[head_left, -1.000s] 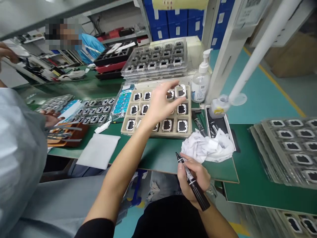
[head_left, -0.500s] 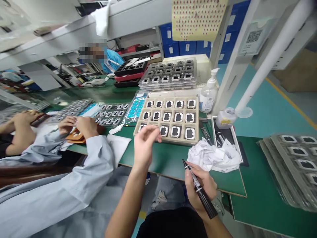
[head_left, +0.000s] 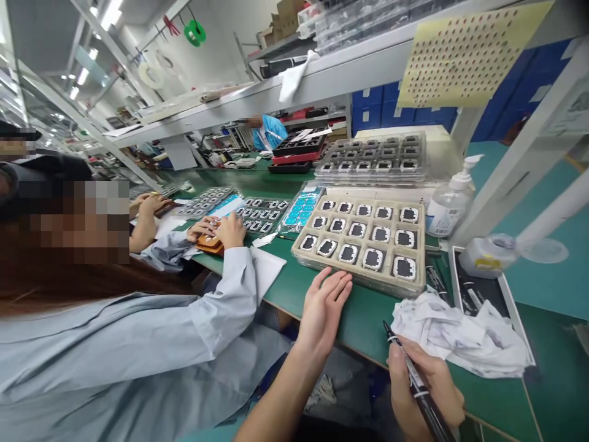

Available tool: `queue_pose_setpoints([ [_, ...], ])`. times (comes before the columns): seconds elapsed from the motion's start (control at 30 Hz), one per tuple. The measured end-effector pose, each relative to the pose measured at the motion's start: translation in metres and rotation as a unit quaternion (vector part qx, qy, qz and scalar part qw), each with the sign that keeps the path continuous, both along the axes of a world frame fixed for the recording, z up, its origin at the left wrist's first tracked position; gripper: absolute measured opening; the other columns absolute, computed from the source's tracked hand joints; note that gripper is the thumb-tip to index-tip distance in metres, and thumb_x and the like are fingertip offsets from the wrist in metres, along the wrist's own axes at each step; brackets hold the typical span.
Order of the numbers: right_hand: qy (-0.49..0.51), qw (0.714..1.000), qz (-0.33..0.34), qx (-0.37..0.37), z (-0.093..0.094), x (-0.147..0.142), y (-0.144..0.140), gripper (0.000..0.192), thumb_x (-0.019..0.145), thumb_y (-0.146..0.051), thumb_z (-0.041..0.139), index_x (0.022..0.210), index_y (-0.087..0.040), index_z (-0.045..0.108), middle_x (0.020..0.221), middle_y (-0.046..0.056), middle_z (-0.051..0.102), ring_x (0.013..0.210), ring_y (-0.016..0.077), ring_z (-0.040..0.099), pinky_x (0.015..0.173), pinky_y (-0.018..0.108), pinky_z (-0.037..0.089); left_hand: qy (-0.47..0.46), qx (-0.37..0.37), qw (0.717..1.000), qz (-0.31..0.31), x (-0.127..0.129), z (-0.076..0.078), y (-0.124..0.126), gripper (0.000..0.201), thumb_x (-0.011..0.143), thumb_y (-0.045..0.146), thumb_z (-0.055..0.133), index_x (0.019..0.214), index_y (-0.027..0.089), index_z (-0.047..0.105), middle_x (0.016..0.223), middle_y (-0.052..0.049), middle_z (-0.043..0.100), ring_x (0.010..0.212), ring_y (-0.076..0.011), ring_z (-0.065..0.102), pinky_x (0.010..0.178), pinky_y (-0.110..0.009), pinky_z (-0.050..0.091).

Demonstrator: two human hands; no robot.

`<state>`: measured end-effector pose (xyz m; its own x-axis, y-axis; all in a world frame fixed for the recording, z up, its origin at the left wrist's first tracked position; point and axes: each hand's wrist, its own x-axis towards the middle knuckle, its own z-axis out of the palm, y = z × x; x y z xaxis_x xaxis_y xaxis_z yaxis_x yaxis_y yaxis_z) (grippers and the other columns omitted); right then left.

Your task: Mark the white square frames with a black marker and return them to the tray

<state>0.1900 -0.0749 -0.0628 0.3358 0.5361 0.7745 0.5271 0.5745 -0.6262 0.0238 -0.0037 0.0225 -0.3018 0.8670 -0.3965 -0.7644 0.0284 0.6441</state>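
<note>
- I am resting my left hand (head_left: pixel 324 305) flat and open on the green bench (head_left: pixel 363 319), fingers stretched out, holding nothing, fingertips just short of the beige tray (head_left: pixel 363 240).
- I am gripping a black marker (head_left: pixel 416 387) in my right hand (head_left: pixel 426 383), fingers closed round the barrel, tip pointing up and away from me.
- The tray is sitting just beyond my left hand, its pockets filled with small dark-centred frames (head_left: pixel 373 258); a crumpled white cloth (head_left: pixel 460 334) is lying to its right.
- In my judgement, marking well is calling for a steady tray and a short, light stroke of the tip.
- A pump bottle (head_left: pixel 448 205) is carrying a label, and the marker has white print; I cannot read either.
- A co-worker in a pale sleeve (head_left: pixel 221 288) is working to my left.
</note>
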Motion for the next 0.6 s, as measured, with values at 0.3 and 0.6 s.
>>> queue_pose_setpoints([
  [0.3,-0.002,1.0,0.014,-0.016,-0.005,0.001,-0.003,0.019,0.099,-0.018,0.094,0.112,-0.023,0.08,0.103,0.008,0.09,0.073,0.0276,0.088,0.072,0.035,0.079,0.114,0.041,0.99,-0.076,-0.021,-0.007,0.006,0.055,0.081,0.025,0.108,0.116,0.016,0.066,0.116,-0.019,0.092,0.115,-0.0322,0.093,0.118,-0.044,0.071],
  [0.6,-0.012,1.0,0.018,-0.014,0.002,-0.001,-0.004,0.023,0.098,-0.015,0.093,0.114,-0.024,0.079,0.098,0.006,0.09,0.067,0.0285,0.087,0.068,0.036,0.079,0.339,-0.009,0.925,-0.172,-0.055,-0.014,0.033,0.07,0.076,0.074,0.108,0.081,0.014,0.072,0.073,-0.012,0.083,0.053,-0.0167,0.074,0.046,-0.023,0.054],
])
